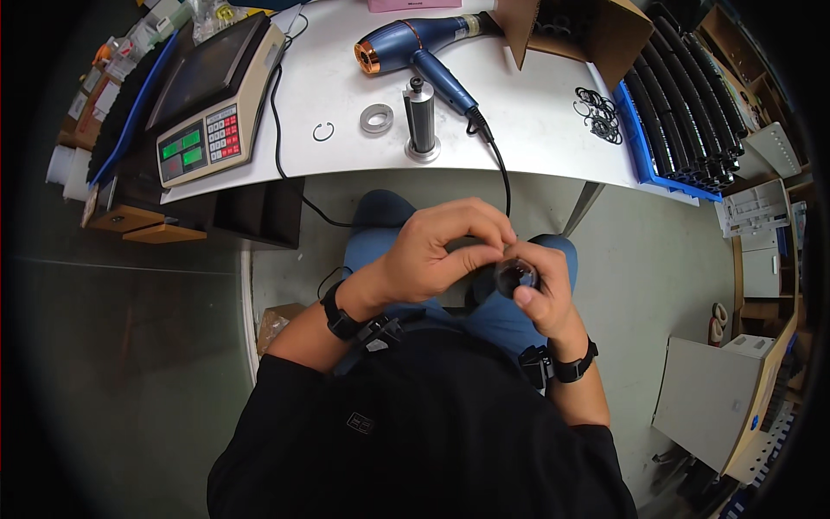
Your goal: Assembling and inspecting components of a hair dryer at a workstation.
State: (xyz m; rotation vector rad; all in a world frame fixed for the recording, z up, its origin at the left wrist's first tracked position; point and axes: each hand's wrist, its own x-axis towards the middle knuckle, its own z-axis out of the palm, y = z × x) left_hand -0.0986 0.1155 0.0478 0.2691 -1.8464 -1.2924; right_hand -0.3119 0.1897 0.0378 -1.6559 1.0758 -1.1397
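Observation:
Over my lap, my right hand (pixel 546 275) is wrapped around a dark, glossy tube (pixel 517 276), its round open end facing up. My left hand (pixel 451 245) is closed in a pinch at the tube's far side, thumb and fingertips together. Whatever those fingertips hold is too small or hidden to make out. On the white table (pixel 333 160) ahead stand a metal post fixture (pixel 421 121) with a dark knob on top and a grey metal ring (pixel 377 118). A single open snap ring (pixel 323 131) lies left of them.
A blue hair dryer (pixel 415 45) lies behind the post, its cord dropping over the table's front edge. Several black snap rings (pixel 598 116) are piled to the right. Beyond are a blue tray (pixel 640 143) of black tubes, a cardboard box (pixel 519 30) and, left, a weighing scale (pixel 216 104).

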